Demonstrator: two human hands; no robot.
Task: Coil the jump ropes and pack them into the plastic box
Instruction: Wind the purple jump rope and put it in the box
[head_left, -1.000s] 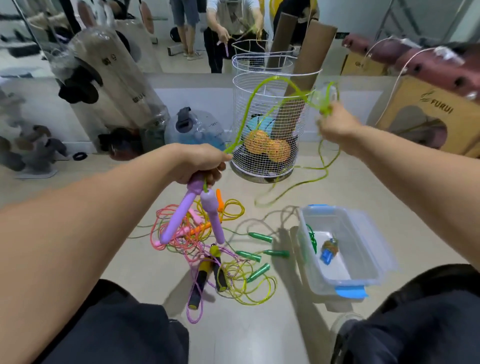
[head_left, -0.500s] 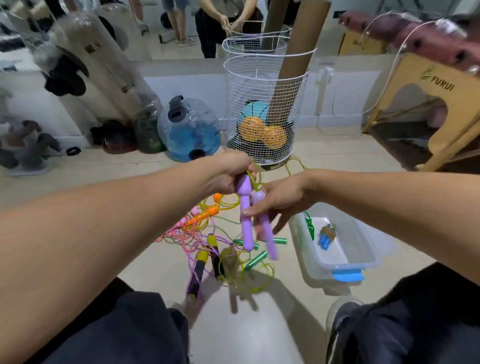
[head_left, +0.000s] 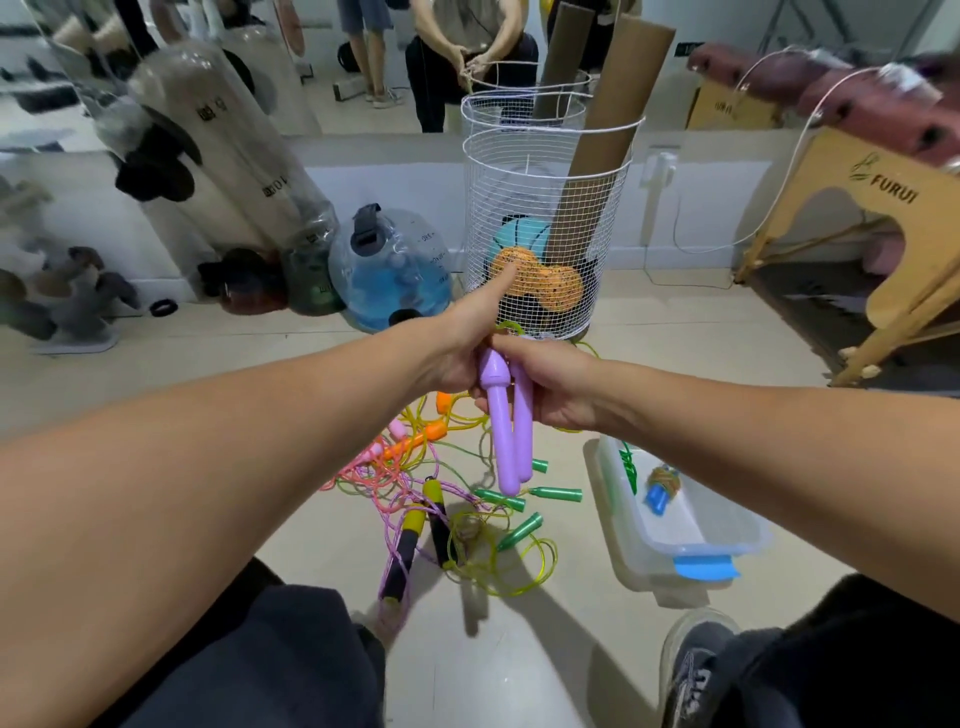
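Observation:
Two purple jump rope handles (head_left: 506, 434) hang side by side, tips down, in front of me. My left hand (head_left: 460, 343) grips their tops, thumb stuck out. My right hand (head_left: 550, 387) is wrapped around them from the right. A loop of yellow-green rope (head_left: 511, 328) shows above the hands. Below on the floor lies a tangled pile of ropes (head_left: 441, 499) in pink, orange, yellow and purple, with green, orange and black-and-yellow handles. The clear plastic box (head_left: 727, 540) with blue latches stands at the right, holding a small coiled blue-handled rope (head_left: 660, 488).
A white wire basket (head_left: 545, 208) with balls and cardboard tubes stands just behind my hands. A blue water jug (head_left: 395, 270) and punching bags sit at the left wall. A wooden stool (head_left: 883, 249) is at the right. My knees and a shoe (head_left: 696, 670) fill the foreground.
My right hand came down from high up on the right, where it held the green rope, and closed on the purple handles. Both hands now hold them together, higher and straighter.

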